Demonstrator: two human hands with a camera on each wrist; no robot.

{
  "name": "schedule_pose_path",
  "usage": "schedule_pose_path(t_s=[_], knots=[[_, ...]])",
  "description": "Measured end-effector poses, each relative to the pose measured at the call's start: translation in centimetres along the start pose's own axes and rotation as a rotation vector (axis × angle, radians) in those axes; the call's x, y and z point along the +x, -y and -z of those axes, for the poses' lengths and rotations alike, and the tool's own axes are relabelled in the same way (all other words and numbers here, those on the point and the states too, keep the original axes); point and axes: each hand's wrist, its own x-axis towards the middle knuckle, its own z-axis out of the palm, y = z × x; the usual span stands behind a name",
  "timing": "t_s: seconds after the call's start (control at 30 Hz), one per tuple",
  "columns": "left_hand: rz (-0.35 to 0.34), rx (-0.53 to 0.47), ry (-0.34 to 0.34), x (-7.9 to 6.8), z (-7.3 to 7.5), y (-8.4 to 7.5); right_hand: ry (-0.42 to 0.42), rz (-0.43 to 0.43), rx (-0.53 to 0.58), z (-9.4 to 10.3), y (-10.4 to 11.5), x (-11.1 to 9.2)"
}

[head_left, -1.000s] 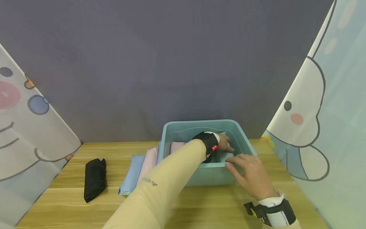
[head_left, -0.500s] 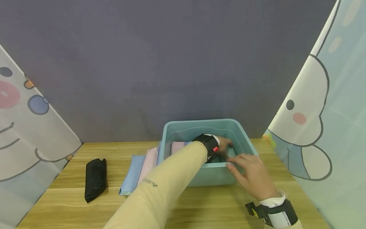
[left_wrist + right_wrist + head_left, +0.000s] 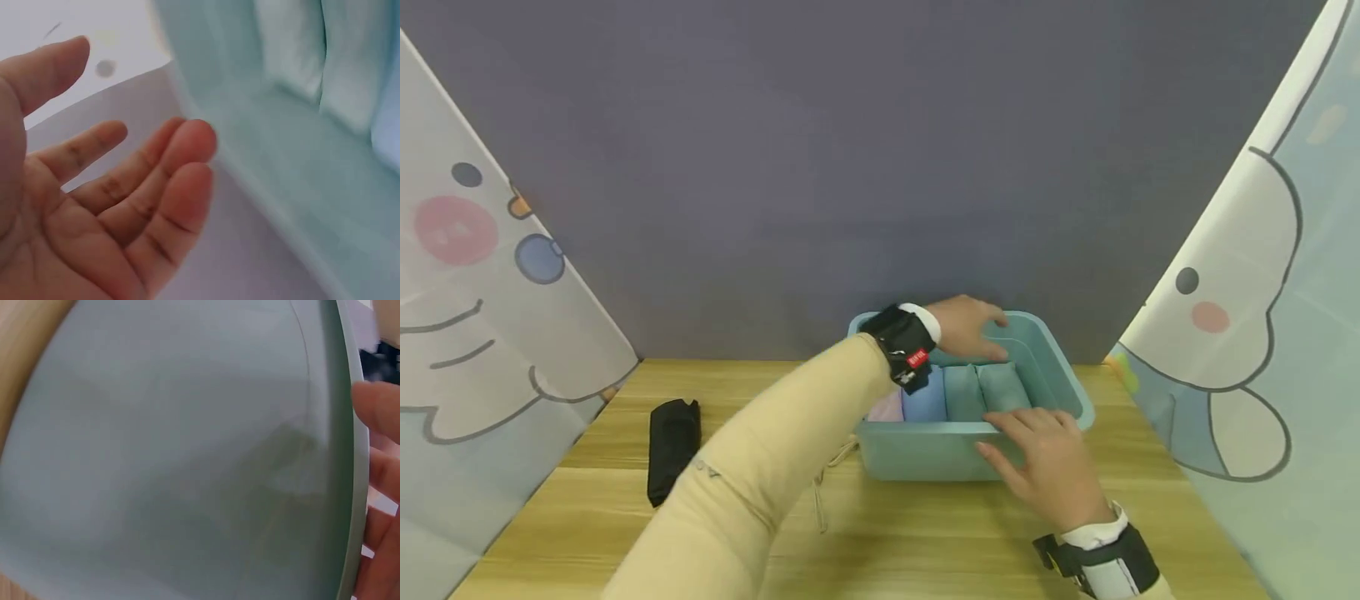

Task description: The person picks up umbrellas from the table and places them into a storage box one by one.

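Observation:
My left hand [image 3: 966, 325] is raised over the back of a teal plastic bin [image 3: 925, 450], fingers spread and nothing in them. The left wrist view shows the left palm [image 3: 94, 231] beside the bin's rim [image 3: 250, 187]. Soft fabric bundles stand side by side in the bin: a pink one [image 3: 887, 408], a blue one [image 3: 927, 396], and two teal ones, the middle teal bundle [image 3: 962, 393] and the right teal bundle [image 3: 1003, 387]. My right hand [image 3: 1048, 467] holds the bin's front rim, thumb outside and fingers over the edge [image 3: 359, 487].
A black folded pouch [image 3: 673, 450] lies on the wooden table [image 3: 925, 542] at the left. Thin beige cords [image 3: 820, 500] lie in front of the bin, partly behind my left sleeve [image 3: 760, 450]. A dark panel [image 3: 880, 167] rises behind; cartoon-printed sheets flank the table.
My left hand has risen out of the bin towards its back, uncovering the teal bundles. The left arm now hides the blue and pink pieces left of the bin. The right hand stays at the rim.

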Motion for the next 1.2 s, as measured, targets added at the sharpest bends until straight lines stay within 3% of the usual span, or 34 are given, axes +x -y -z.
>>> schedule_pose_path(t_s=[0.1,0.2,0.3,0.4,0.57,0.73,1.0,1.2], knots=[[-0.013,-0.030,-0.144,-4.0,2.6,2.0,-0.014,0.006,0.000,-0.6,0.2,0.2],[0.034,-0.092,-0.312,-8.1,3.8,4.6,-0.031,0.006,0.016,-1.3,0.0,0.8],[0.113,-0.153,-0.484,-10.9,2.8,7.6,-0.056,-0.012,0.016,-2.0,-0.5,1.3],[0.217,-0.205,-0.559,-12.2,-0.1,10.4,-0.097,-0.029,0.010,-2.6,-1.4,1.4],[0.400,-0.168,-0.507,-13.0,-6.6,13.5,-0.126,-0.019,0.020,-3.2,-3.1,0.9],[0.489,-0.127,-0.466,-13.1,-11.4,14.1,-0.109,-0.030,0.013,-2.6,-4.9,0.1],[0.523,-0.207,-0.431,-14.0,-14.7,13.6,-0.149,-0.020,0.012,-1.8,-6.8,-0.7],[0.504,-0.204,-0.433,-13.5,-15.7,13.2,-0.153,-0.023,0.009,-1.4,-7.0,-1.0]])
